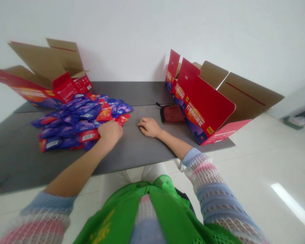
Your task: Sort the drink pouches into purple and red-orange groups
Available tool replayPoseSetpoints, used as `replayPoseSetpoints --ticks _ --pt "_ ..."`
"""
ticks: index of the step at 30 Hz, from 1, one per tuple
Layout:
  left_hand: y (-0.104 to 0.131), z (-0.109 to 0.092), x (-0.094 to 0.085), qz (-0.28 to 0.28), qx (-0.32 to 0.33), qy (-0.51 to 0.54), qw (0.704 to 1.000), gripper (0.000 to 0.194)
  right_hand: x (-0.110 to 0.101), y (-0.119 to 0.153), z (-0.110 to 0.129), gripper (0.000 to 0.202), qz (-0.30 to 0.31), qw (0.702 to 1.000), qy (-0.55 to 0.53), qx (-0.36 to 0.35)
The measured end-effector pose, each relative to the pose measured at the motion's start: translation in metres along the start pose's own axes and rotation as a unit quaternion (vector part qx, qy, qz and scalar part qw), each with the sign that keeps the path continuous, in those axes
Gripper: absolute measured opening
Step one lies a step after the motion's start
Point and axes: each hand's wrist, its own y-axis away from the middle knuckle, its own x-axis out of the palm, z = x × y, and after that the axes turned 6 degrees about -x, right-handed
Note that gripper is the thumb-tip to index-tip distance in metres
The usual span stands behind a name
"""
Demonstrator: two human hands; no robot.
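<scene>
While packets (84, 125) are heaped loose toward the bench's (134, 149) left edge, the left hand's (110, 132) hold cannot be told; the right hand (150, 127) is loosely opened.

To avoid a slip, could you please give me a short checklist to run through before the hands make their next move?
1. Left hand at the near right side of the heap of packets: ok.
2. Left hand's grip on a packet: cannot tell; the curled fingers are hidden.
3. Right hand free: ok, it rests on the table with nothing visible in it.
4. Packets separated by colour: not ok, red and blue ones are mixed.
5. Nearest right-hand box open: ok, its flaps stand up or out.
6. Dark red pouch apart from the right hand: ok, it lies beside the boxes.
</scene>
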Motion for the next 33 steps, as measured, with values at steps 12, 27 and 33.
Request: replayPoseSetpoints --ticks 12,27,33 --pt "0.031 -0.010 0.020 -0.073 0.026 -0.084 0.994 0.054 -0.010 0.012 0.005 0.043 0.028 0.999 -0.029 0.015" --pt "0.013 -0.002 -0.019 -0.111 -0.083 0.156 0.978 0.038 0.004 0.006 -0.004 0.034 -0.051 0.922 -0.374 0.086" --pt "0.004 -0.045 -0.017 -0.082 -0.072 0.378 0.919 0.024 0.002 0.007 0.013 0.039 -0.070 0.741 -0.665 0.070"
